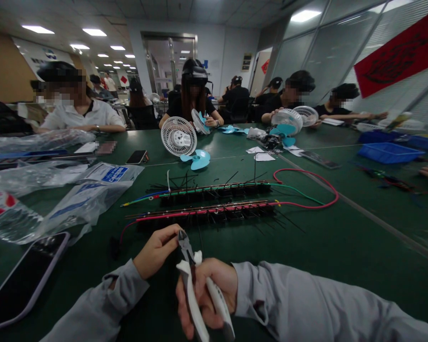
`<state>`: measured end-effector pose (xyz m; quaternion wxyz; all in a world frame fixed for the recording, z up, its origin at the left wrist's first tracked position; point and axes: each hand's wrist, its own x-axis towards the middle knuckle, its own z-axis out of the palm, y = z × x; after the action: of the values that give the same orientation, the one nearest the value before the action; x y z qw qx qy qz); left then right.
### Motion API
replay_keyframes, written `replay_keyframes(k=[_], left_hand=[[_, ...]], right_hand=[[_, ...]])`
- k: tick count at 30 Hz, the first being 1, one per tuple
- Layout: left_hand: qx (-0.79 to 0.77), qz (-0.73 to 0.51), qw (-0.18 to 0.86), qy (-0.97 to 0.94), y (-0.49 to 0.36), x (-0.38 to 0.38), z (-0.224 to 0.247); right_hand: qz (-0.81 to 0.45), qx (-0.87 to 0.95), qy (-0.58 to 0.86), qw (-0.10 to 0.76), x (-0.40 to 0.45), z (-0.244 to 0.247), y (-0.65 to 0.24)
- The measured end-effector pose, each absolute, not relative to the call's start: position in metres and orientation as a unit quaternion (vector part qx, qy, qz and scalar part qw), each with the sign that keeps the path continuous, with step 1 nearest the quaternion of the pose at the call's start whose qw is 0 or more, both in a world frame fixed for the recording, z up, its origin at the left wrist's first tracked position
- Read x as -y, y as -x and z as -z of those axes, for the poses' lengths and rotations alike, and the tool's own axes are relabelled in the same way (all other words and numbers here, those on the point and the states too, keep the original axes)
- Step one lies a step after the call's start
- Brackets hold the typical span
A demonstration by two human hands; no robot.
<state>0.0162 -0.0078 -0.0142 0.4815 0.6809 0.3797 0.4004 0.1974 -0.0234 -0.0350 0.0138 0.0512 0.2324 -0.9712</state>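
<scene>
My right hand [210,297] is wrapped round the white handles of a pair of diagonal cutters [186,244], whose jaws point up and away. Close to the jaw tips, my left hand [159,249] has thumb and forefinger pinched together; whatever is between them is too small to make out. Just beyond both hands lies a long black strip with a red wire [199,210] along it and several black cable tie tails sticking out. Behind it, roughly parallel, is a second strip with a green wire [217,188]. A thick red cable [333,194] loops at their right ends.
On the left are a large phone [28,280], a water bottle [7,216] and clear plastic bags [92,194]. Farther back lie a smaller phone [137,156], a white fan grille [179,136] and blue fan blades [199,160]. Blue trays [388,153] stand right. Several people sit around.
</scene>
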Motion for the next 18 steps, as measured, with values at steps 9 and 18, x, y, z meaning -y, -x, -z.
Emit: replay_keyframes(k=[9,18], left_hand=[[-0.391,-0.424,0.486,-0.657,-0.015,0.008,0.018],[-0.392,-0.419,0.489,-0.657,-0.014,0.007,0.019]], right_hand=[[0.968,-0.234,-0.087,0.037,0.024,0.007,-0.199],[0.965,-0.242,-0.097,0.036,0.024,0.008,-0.199]])
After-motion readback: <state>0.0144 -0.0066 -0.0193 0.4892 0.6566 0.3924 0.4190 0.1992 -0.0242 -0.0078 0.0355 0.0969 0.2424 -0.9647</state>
